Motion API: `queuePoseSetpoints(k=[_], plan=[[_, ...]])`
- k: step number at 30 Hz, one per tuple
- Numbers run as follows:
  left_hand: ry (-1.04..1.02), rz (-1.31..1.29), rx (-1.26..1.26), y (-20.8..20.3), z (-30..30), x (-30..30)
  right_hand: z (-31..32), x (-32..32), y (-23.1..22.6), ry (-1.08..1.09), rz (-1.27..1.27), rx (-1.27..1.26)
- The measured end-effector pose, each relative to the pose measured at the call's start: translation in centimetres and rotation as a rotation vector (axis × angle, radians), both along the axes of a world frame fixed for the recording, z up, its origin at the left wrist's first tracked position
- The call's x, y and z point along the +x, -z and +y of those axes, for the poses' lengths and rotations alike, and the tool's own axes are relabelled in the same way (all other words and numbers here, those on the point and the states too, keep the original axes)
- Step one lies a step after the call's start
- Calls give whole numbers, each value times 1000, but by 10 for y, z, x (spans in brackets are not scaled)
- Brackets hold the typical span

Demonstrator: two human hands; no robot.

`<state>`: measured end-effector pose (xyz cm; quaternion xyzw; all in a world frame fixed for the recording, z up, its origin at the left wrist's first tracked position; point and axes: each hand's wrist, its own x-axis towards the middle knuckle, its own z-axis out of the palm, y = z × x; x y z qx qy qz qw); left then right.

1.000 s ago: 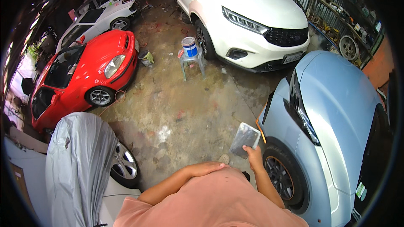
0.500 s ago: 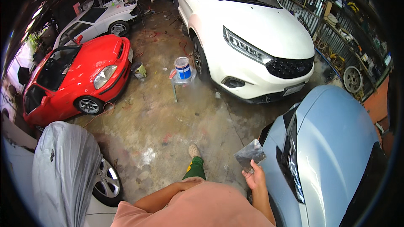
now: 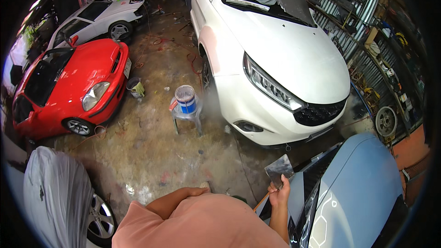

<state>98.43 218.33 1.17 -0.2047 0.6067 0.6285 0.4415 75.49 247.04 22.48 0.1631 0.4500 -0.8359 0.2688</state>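
My right hand [image 3: 278, 194] grips a thin, dark grey rectangular plate [image 3: 279, 171] by its lower edge, thumb across its face. The plate's surface looks smudged, and whether it is metal or plastic I cannot make out. It is held up in front of the light blue car [image 3: 367, 179], apart from its bodywork. Against the front of my pink shirt rests my left hand [image 3: 195, 192], its fingers mostly hidden by the cloth.
Ahead right stands a white car [image 3: 285, 59] with a pinkish patch on its fender. A blue-and-white paint can [image 3: 186, 99] sits on a stool [image 3: 195, 118]. A red car [image 3: 87, 78] is at left, a dark bucket [image 3: 135, 87] beside it. A grey-covered car [image 3: 55, 197] is near left.
My view has moved forward, so the white car and the stool with the can appear nearer and lower. My right hand still grips the plate; my left stays at my front.
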Motion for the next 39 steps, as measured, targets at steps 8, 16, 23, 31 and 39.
queuePoseSetpoints(k=[8,16,23,31,39], plan=[[-135,-82,119,-45,-87,-96,-112,-124,12,0,187,313],[-521,-126,307,26,-162,-199,-308,-352,-1,-340,491,377],[-395,-8,-551,106,-203,-307,-557,-555,-27,-613,876,331],[-924,327,-586,111,-291,-475,-763,-670,-37,-540,922,344],[-1022,874,-1000,6,-436,-641,-781,-695,-20,-413,826,266]])
